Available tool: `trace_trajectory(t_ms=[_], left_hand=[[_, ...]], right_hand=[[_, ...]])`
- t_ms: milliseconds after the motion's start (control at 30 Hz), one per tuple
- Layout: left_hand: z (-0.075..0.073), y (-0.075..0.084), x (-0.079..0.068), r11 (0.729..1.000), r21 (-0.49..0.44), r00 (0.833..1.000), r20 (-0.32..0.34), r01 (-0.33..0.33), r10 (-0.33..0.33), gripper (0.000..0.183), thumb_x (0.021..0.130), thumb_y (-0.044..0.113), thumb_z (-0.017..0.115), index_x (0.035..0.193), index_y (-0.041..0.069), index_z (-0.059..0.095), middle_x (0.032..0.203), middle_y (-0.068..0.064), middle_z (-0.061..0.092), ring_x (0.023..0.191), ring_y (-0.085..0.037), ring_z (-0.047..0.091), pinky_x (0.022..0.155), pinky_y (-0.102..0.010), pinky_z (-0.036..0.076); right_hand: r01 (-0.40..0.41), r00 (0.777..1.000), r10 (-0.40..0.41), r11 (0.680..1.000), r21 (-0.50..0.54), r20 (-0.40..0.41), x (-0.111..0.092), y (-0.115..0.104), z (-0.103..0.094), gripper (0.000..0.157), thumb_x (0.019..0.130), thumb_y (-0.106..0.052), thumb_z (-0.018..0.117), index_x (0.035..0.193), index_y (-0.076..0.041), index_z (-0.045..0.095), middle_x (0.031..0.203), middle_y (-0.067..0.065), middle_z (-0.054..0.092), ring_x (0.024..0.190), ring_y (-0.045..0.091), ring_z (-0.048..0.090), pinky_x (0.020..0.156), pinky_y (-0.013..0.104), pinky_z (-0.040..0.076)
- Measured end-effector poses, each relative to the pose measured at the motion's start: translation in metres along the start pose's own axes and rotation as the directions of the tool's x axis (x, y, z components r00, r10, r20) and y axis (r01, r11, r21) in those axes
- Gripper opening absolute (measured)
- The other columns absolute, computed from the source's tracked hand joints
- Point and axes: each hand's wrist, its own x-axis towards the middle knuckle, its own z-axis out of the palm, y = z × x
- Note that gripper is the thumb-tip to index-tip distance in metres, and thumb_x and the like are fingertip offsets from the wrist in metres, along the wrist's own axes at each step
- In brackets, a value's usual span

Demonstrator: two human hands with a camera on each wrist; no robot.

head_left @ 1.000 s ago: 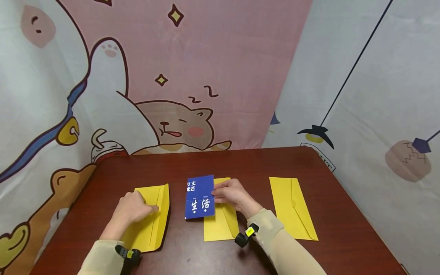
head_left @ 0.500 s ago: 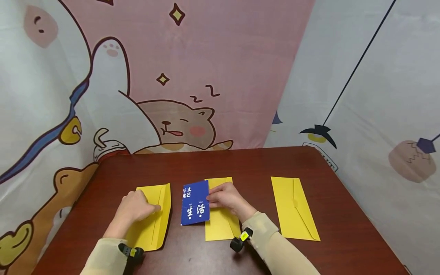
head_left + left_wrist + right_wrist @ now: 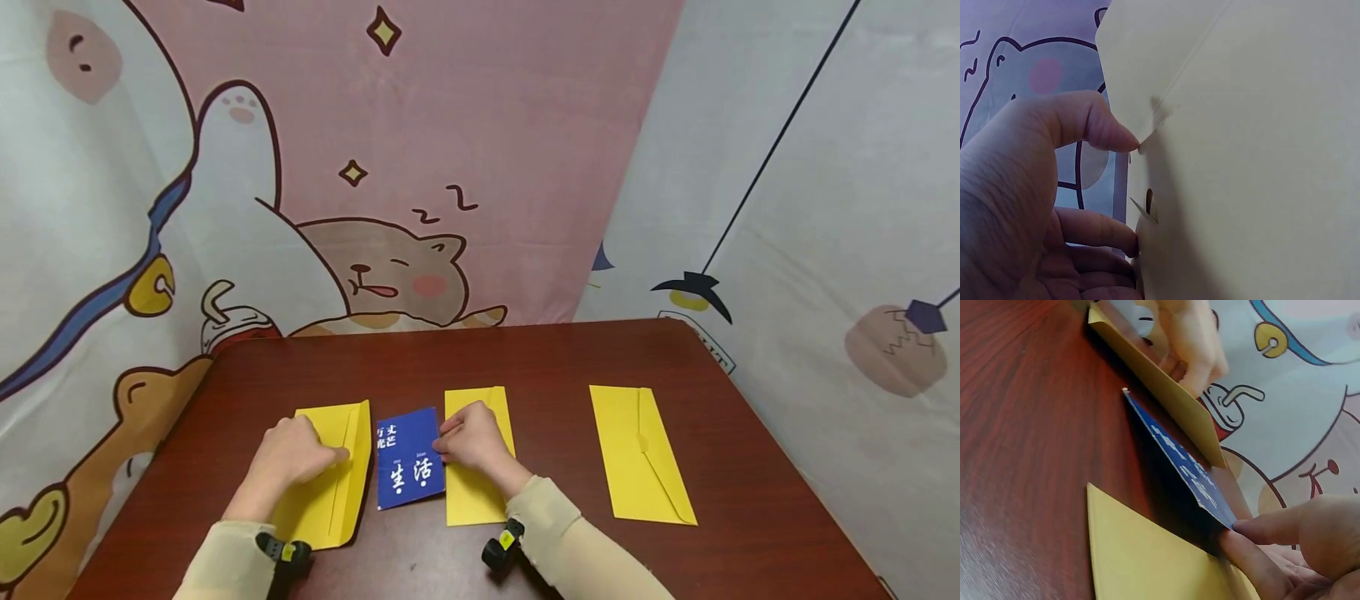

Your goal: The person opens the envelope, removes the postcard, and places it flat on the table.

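A blue card [image 3: 410,457] with white Chinese characters is held up by my right hand [image 3: 474,437], whose thumb and finger pinch its right edge. In the right wrist view the card [image 3: 1179,462] is tilted above the table, between two yellow envelopes. My left hand [image 3: 294,454] grips the left yellow envelope [image 3: 318,510], fingers curled and thumb on it near the flap crease. The left wrist view has the thumb and fingertips of that hand [image 3: 1079,169] against the envelope's edge, near a small slit. What its fingers do underneath is partly hidden.
Under my right forearm and hand lies a middle yellow envelope [image 3: 474,500]. Another yellow envelope [image 3: 641,454] lies flat to the right. All are on a dark red-brown table [image 3: 555,358], with a cartoon-printed cloth [image 3: 525,167] behind it.
My right hand has moved left and slightly nearer with the blue card, bringing it close to the left envelope's right edge. My left hand has stayed in place on the envelope.
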Motion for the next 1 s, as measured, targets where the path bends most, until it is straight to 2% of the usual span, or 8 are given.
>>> trace_trajectory(t_ms=[333,600,767,833,900,1000], left_hand=[[0.0,-0.001,0.001,1.0,-0.002,1.0,-0.002,-0.013,0.013,0.057,0.075,0.048,0.085,0.088,-0.001,0.058,0.071,-0.011,0.055,0.062,-0.026,0.056,0.054,-0.035,0.043],[-0.002,-0.002,0.0,1.0,-0.001,1.0,0.003,-0.018,0.018,0.057,0.075,0.047,0.085,0.087,-0.001,0.057,0.072,-0.011,0.055,0.062,-0.026,0.056,0.054,-0.035,0.044],[-0.003,-0.001,0.0,1.0,0.01,1.0,0.002,-0.028,0.028,0.056,0.079,0.051,0.082,0.084,0.001,0.059,0.07,-0.01,0.054,0.061,-0.025,0.055,0.053,-0.034,0.042],[-0.004,-0.001,0.001,0.999,0.018,1.0,0.001,-0.03,0.03,0.055,0.081,0.054,0.079,0.081,0.003,0.059,0.068,-0.009,0.053,0.06,-0.025,0.054,0.053,-0.034,0.04],[-0.006,-0.001,0.002,0.999,0.026,0.999,0.006,-0.032,0.032,0.055,0.083,0.056,0.077,0.08,0.004,0.059,0.067,-0.009,0.052,0.06,-0.025,0.054,0.053,-0.034,0.039],[-0.011,0.002,0.002,0.998,0.053,0.999,0.011,-0.035,0.035,0.056,0.085,0.057,0.075,0.08,0.003,0.06,0.07,-0.011,0.053,0.061,-0.026,0.055,0.055,-0.036,0.041]], right_hand=[[0.09,0.994,-0.097,0.989,-0.12,-0.058,-0.005,0.0,0.015,0.016,0.077,0.005,0.089,0.081,0.002,0.074,0.064,0.003,0.071,0.051,0.013,0.069,0.051,0.029,0.058],[0.144,0.983,-0.169,0.955,-0.259,-0.074,-0.008,-0.002,0.012,0.019,0.075,-0.005,0.093,0.077,-0.003,0.075,0.057,-0.006,0.063,0.049,0.008,0.061,0.048,0.025,0.051],[0.18,0.973,-0.218,0.926,-0.331,-0.079,-0.006,-0.007,-0.013,0.029,0.079,-0.015,0.094,0.094,0.004,0.078,0.067,0.0,0.07,0.054,0.01,0.063,0.05,0.026,0.052],[0.206,0.969,-0.241,0.912,-0.353,-0.057,-0.005,-0.008,-0.03,0.036,0.081,-0.019,0.093,0.103,0.005,0.078,0.076,0.003,0.073,0.066,0.012,0.067,0.056,0.027,0.055],[0.243,0.965,-0.262,0.893,-0.38,0.001,-0.003,-0.007,-0.046,0.042,0.083,-0.022,0.092,0.112,0.005,0.077,0.088,0.007,0.076,0.078,0.017,0.071,0.064,0.031,0.06],[0.312,0.95,-0.273,0.837,-0.449,0.151,-0.003,-0.004,-0.068,0.058,0.084,-0.029,0.092,0.128,0.004,0.072,0.114,0.012,0.076,0.106,0.025,0.07,0.088,0.038,0.06]])
